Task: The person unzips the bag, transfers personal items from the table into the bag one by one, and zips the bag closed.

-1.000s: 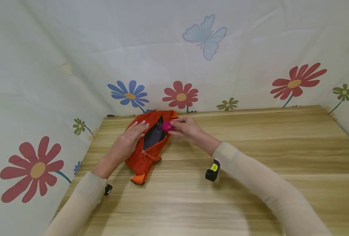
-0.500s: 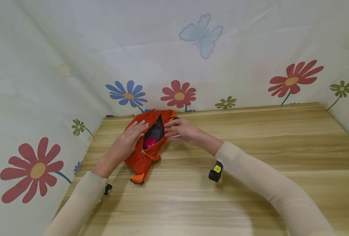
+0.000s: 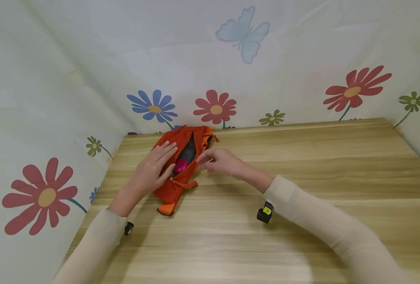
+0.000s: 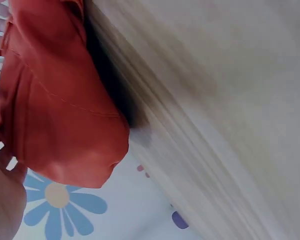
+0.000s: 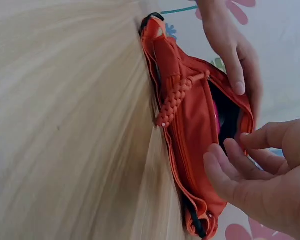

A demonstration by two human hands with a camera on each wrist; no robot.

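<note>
An orange-red zippered bag (image 3: 167, 188) lies on the table, its zip undone and the dark inside showing. Within the opening sits a shiny pink rounded thing (image 3: 181, 166); its kind cannot be told. My left hand (image 3: 150, 172) rests on the bag's left side with fingers extended, the thumb beside the opening. By the right edge of the opening is my right hand (image 3: 225, 162), fingers loosely bent and holding nothing. In the right wrist view its thumb and fingers (image 5: 221, 172) stand apart close to the bag's mouth. A braided zip pull (image 5: 179, 97) hangs from the bag.
The wood-grain table (image 3: 266, 236) stretches to the right and toward me. A white cloth wall (image 3: 295, 90) printed with flowers and a butterfly rises behind the bag, and another stands on the left. Each wrist carries a small black camera (image 3: 265, 213).
The right hand has let go of the pink thing, which now lies inside the bag. That hand has shifted slightly, and the left thumb has moved nearer the opening.
</note>
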